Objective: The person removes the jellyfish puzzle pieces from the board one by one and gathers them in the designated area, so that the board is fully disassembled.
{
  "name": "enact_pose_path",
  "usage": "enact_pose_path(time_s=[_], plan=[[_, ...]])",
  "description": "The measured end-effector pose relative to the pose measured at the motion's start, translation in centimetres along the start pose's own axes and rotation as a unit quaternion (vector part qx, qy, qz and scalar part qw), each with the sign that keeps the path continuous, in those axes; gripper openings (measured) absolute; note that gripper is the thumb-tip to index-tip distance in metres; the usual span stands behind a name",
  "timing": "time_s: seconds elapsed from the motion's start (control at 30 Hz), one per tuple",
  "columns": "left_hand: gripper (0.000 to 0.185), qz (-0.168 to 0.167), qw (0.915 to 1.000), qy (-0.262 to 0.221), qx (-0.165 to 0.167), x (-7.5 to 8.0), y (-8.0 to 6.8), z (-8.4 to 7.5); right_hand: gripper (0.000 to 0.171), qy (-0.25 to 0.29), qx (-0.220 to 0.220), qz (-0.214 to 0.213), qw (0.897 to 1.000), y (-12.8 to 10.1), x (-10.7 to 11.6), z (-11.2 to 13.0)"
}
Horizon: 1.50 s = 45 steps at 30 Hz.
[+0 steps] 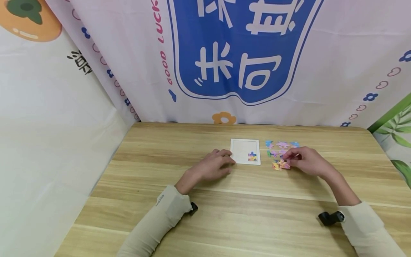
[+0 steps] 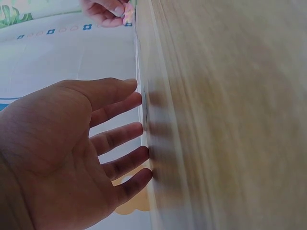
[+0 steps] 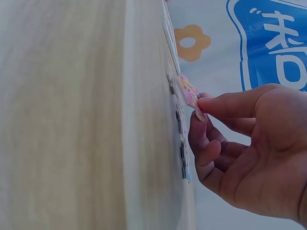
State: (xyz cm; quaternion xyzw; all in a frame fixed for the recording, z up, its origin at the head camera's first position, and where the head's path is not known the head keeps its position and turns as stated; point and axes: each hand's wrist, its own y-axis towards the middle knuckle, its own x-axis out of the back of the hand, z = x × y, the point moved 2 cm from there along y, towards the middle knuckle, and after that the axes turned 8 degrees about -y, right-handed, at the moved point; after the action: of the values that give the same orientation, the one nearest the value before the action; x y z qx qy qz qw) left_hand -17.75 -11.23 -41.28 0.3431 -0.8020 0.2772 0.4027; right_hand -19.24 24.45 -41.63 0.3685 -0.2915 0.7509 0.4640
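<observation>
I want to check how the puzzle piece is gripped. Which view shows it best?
The right wrist view: the right hand pinches the puzzle piece between thumb and forefinger. The head view shows it small; the left wrist view, a distant blur.

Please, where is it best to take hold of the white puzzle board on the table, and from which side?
Probably the white puzzle board by its left edge, from the left: it lies flat, the left hand already rests there, and the placed piece sits in the near right corner.
</observation>
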Motion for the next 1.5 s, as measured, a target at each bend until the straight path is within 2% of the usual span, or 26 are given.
enact_pose_path(time_s=[0.33,0.6,1.5], plan=[[0.037,-0.001,1.0,0.004,0.004,0.0,0.0,-0.2,0.017,0.005,-0.015,0.03,0.999,-0.4,0.4,-0.7],[0.037,-0.002,1.0,0.004,0.007,0.0,-0.1,-0.2,0.014,-0.034,-0.003,0.016,0.999,0.1,-0.3,-0.1],[0.037,-0.02,0.9996,0.017,0.005,-0.6,0.2,-0.1,0.013,-0.019,0.0,0.01,1.0,0.3,-0.5,0.4]])
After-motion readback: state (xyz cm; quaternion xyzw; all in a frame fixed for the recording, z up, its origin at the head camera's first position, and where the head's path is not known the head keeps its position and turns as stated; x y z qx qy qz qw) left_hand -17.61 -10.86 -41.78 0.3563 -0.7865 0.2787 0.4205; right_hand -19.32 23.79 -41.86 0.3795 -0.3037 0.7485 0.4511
